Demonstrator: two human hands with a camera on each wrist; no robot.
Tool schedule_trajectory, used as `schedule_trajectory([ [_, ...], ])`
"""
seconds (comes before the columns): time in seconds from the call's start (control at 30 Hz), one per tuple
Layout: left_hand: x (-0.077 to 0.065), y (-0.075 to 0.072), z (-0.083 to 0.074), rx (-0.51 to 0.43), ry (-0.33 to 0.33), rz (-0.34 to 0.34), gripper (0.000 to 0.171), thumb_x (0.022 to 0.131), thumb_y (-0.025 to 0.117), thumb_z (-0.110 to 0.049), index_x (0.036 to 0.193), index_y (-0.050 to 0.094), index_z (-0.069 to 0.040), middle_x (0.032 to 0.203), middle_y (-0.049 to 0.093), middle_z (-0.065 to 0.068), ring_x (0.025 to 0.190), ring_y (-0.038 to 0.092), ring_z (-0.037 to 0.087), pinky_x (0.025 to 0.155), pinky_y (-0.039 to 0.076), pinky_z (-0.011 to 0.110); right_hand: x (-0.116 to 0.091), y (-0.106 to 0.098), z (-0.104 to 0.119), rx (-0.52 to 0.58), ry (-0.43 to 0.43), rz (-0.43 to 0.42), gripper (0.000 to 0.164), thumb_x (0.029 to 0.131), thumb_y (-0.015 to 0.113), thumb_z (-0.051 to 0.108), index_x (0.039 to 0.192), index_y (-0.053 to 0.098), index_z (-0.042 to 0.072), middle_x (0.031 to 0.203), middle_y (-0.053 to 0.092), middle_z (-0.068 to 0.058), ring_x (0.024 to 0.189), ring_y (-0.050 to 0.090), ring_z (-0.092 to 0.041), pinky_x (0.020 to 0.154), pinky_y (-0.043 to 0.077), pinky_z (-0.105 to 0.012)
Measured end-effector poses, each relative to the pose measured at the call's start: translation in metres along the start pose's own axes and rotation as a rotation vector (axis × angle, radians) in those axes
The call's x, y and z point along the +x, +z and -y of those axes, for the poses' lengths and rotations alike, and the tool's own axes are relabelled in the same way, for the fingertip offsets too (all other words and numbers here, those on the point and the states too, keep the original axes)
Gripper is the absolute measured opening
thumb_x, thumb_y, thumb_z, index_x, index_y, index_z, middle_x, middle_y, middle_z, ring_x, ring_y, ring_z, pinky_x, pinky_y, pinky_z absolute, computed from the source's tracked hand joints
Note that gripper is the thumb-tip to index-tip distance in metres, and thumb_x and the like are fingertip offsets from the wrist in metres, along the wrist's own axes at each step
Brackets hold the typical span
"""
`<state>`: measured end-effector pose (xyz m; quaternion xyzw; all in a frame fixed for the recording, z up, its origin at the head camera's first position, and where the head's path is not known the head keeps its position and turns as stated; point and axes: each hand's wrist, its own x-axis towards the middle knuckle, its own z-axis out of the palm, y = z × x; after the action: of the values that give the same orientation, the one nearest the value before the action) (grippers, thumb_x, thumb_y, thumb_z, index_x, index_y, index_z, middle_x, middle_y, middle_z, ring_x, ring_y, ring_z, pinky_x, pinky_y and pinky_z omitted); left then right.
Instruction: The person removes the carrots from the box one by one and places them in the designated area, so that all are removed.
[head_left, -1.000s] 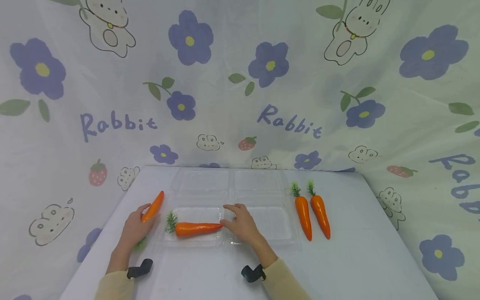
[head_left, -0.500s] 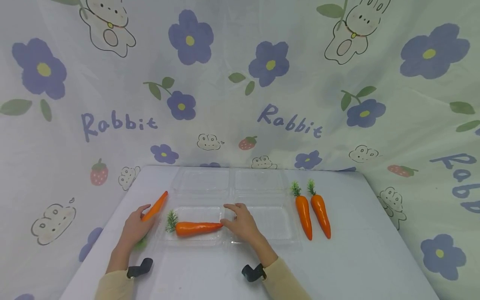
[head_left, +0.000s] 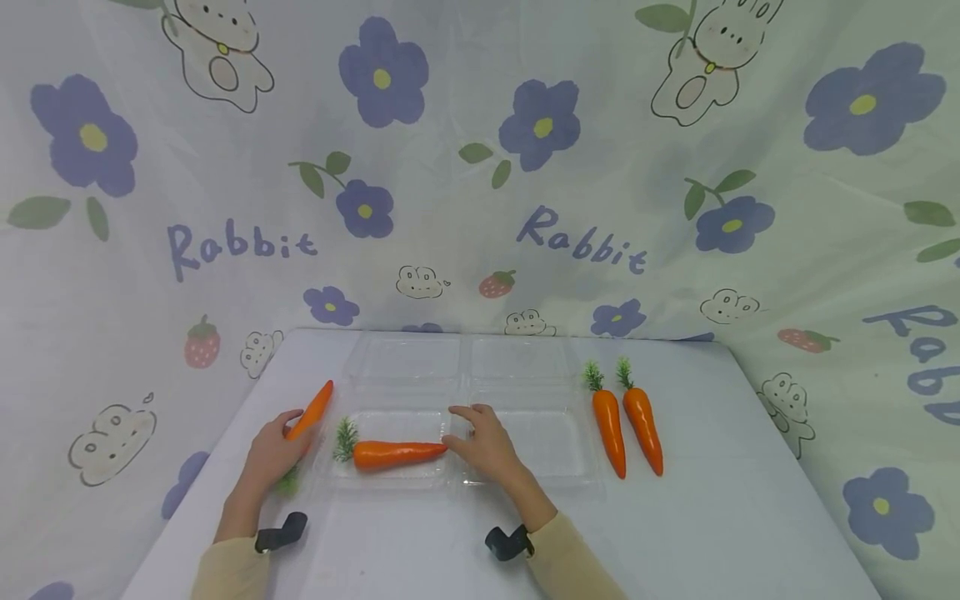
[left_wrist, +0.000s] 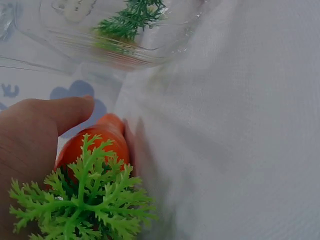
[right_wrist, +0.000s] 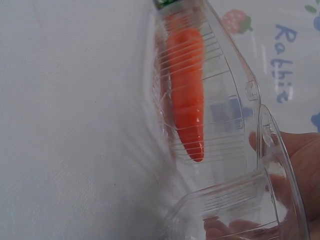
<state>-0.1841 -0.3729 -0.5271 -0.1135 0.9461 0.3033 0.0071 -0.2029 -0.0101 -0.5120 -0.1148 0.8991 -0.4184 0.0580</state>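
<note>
My left hand [head_left: 275, 454] grips a toy carrot [head_left: 315, 407] left of the boxes, its tip pointing away and its leafy top [left_wrist: 82, 200] near the wrist. Beside it, a clear plastic clamshell box [head_left: 405, 422] holds another toy carrot [head_left: 393, 455] lying sideways, leaves to the left and tip to the right. My right hand [head_left: 486, 446] rests where this box meets a second clear clamshell box [head_left: 543, 454]. The thumb is right by the carrot's tip, index finger apart from it. In the right wrist view, its other fingers [right_wrist: 225, 228] show through clear plastic.
Both box lids [head_left: 517, 360] lie folded back toward the wall. To the right, two more toy carrots [head_left: 609, 433] [head_left: 643, 431] lie side by side on the white table [head_left: 735, 500], leaves away from me. A patterned cloth [head_left: 450, 167] hangs behind and around.
The carrot in my left hand has swung slightly, its tip a little to the right. My right hand and the boxed carrot stay in place. The whole head view has shifted very slightly.
</note>
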Motion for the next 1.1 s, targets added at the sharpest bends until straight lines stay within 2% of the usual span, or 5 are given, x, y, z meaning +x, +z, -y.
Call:
schedule_trajectory([
  [0.17, -0.002, -0.004, -0.004, -0.009, 0.004, -0.015, 0.075, 0.096, 0.051, -0.050, 0.140, 0.039, 0.009, 0.115, 0.050, 0.033, 0.095, 0.053, 0.041, 0.077, 0.048, 0.050, 0.000, -0.001, 0.001, 0.006, 0.002, 0.004, 0.049, 0.087, 0.073, 0.035, 0.132, 0.061, 0.022, 0.139, 0.046, -0.017, 0.106, 0.061, -0.028, 0.085, 0.054, -0.043],
  [0.37, -0.008, -0.012, -0.015, -0.034, 0.005, -0.060, 0.076, 0.096, 0.049, -0.054, 0.142, 0.038, 0.005, 0.128, 0.042, 0.034, 0.115, 0.043, 0.050, 0.092, 0.040, 0.064, 0.000, -0.001, 0.001, 0.001, 0.015, 0.006, 0.049, 0.087, 0.073, 0.034, 0.133, 0.060, 0.023, 0.140, 0.046, -0.016, 0.108, 0.060, -0.028, 0.086, 0.054, -0.043],
  [0.63, -0.021, -0.022, -0.042, -0.024, 0.110, -0.156, 0.054, 0.097, 0.057, -0.037, 0.135, 0.051, 0.001, 0.125, 0.051, 0.029, 0.115, 0.046, 0.047, 0.092, 0.040, 0.064, 0.000, -0.002, 0.001, 0.011, 0.010, 0.004, 0.049, 0.087, 0.073, 0.034, 0.132, 0.061, 0.023, 0.140, 0.046, -0.017, 0.109, 0.059, -0.029, 0.087, 0.054, -0.044],
  [0.87, -0.026, -0.021, -0.068, -0.119, 0.192, -0.092, 0.055, 0.096, 0.059, -0.043, 0.132, 0.055, -0.002, 0.130, 0.053, 0.022, 0.123, 0.044, 0.043, 0.099, 0.036, 0.063, -0.001, -0.002, 0.002, 0.010, 0.003, 0.007, 0.049, 0.087, 0.073, 0.034, 0.133, 0.061, 0.022, 0.139, 0.046, -0.017, 0.108, 0.060, -0.029, 0.087, 0.054, -0.044],
  [1.1, -0.025, -0.004, -0.085, -0.110, 0.312, -0.019, 0.042, 0.090, 0.071, -0.027, 0.126, 0.061, -0.007, 0.123, 0.060, 0.016, 0.117, 0.051, 0.038, 0.097, 0.041, 0.060, 0.000, -0.003, 0.003, 0.017, 0.009, 0.006, 0.049, 0.087, 0.073, 0.034, 0.132, 0.061, 0.023, 0.139, 0.046, -0.017, 0.107, 0.060, -0.029, 0.086, 0.054, -0.044],
])
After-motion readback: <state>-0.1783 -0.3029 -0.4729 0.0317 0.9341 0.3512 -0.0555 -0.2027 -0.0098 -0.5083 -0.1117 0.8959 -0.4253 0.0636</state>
